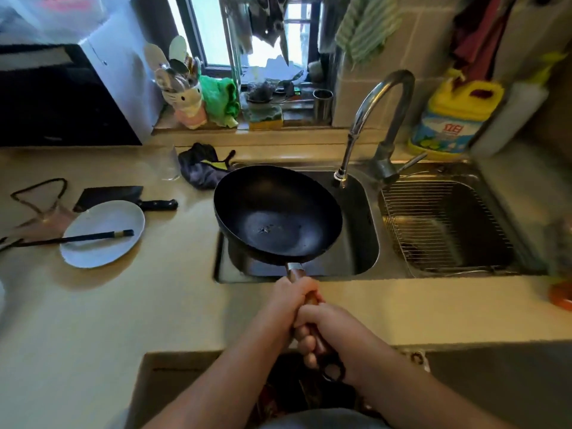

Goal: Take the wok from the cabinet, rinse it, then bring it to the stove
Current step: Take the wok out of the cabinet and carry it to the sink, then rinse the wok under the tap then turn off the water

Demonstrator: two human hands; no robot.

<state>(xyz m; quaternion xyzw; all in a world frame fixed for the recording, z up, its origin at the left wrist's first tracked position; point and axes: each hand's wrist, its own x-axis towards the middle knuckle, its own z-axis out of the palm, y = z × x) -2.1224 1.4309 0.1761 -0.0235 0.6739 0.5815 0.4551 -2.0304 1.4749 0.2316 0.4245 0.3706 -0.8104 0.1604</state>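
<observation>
Item: wok [277, 213], black, round, shallow, a few pale specks near its centre, wooden handle with metal collar. We hold it over the left sink basin [365, 243], beside the faucet [368, 125]. Our left hand [289, 300] and right hand [328, 332] both clench the handle, left nearer the pan.

the only lettering that shows is on the yellow detergent jug [448, 119] standing right of the tap: its blue and white label carries two large red chinese characters, too blurred to make out for certain. the smaller print under them cannot be read at all.
</observation>
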